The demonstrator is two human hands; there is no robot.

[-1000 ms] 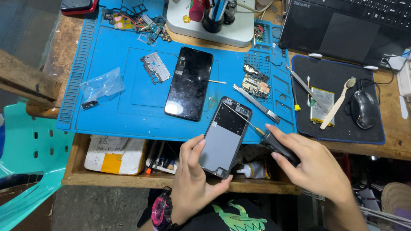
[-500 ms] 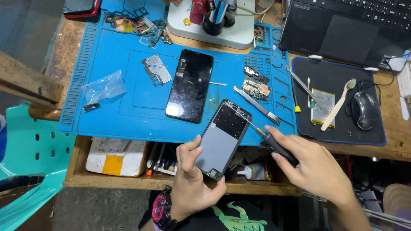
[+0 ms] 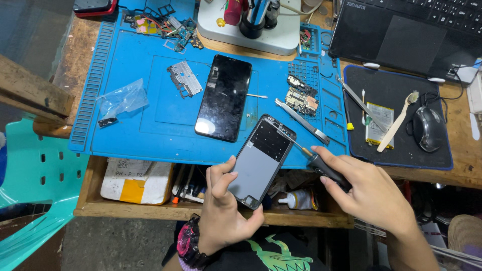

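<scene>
Left hand (image 3: 223,213) closed round the lower end of an opened phone chassis (image 3: 262,159), thumb under, fingers over its edges; chassis tilted up over the front edge of the blue work mat (image 3: 125,135). Right hand (image 3: 369,193) wrapped round a black-handled screwdriver (image 3: 321,165), tip touching the chassis's upper right edge. Chassis looks thin, light and rigid, probably easily flexed or scratched; best held by the side rails, off the inner face. Detached black screen panel (image 3: 224,97) lies flat on the mat; metal tweezers (image 3: 301,121) just beside.
</scene>
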